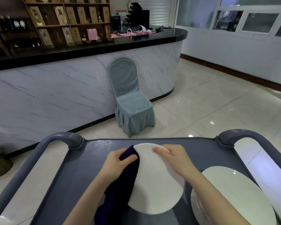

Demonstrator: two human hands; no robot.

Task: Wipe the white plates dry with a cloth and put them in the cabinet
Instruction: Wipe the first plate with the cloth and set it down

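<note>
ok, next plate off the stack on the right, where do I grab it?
Probably the left rim of the top plate, coming from the left over the bare cart tray. It lies flat on the stack, so only the rim offers purchase, fingers hooked under; the right side crowds the cart rail.

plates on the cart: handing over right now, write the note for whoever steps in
Left hand: grips the dark purple cloth, held against the left edge of the white plate.
Right hand: holds that plate by its far right rim, over the grey cart tray.
Stack of white plates: on the tray, to the right.
Done: one plate mid-wipe; cannot tell whether the stack is dry.
Left: finish this plate, do any others, put all away; no cabinet in view.
</note>
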